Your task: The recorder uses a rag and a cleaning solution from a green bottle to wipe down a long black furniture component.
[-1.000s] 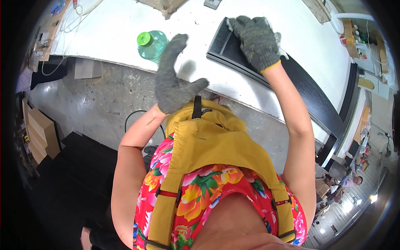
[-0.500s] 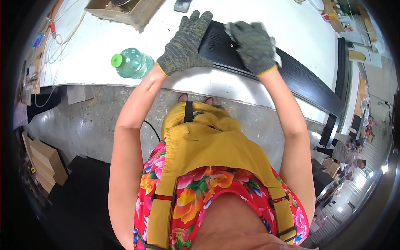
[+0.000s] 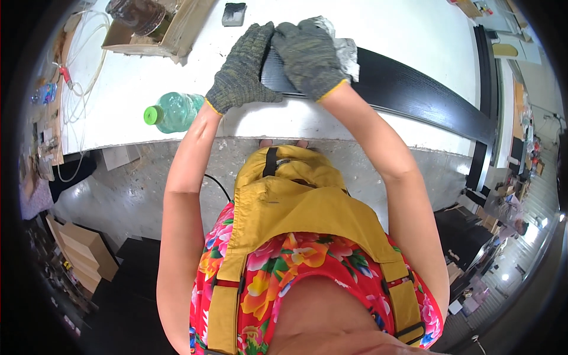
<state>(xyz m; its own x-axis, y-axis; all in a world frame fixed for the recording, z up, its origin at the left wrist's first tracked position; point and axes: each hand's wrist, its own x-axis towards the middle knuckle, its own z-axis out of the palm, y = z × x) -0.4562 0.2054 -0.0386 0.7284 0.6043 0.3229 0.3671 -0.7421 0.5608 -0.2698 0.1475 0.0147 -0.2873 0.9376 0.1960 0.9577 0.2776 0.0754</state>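
We see the black board [image 3: 408,89] lying along the near side of the white table [image 3: 414,26], a narrow band of tabletop showing between the board and the table's front edge. Past the board's far edge, white tabletop stretches away, giving the right hand [image 3: 310,56] room outward. On the left we have less: the green bottle [image 3: 179,112] sits just beside the left wrist, near the front edge, its cap toward our left. Farther up are the open box [image 3: 188,26] and a small dark block [image 3: 234,14].

Our left hand [image 3: 244,68] is at the board's left end, fingers side by side and pointing away, thumb spread out along the near edge. Our right hand lies over the board next to it, fingers together, a crumpled white cloth [image 3: 348,56] showing past its outer side.

The right palm is hidden, so we cannot tell whether it grips the cloth or only presses on it. The gloves cover the board's left end. The picture's upper border cuts off the box and the brown container [image 3: 139,16] inside. Whether the board's right end touches the dark strips [image 3: 486,77], we cannot make out.
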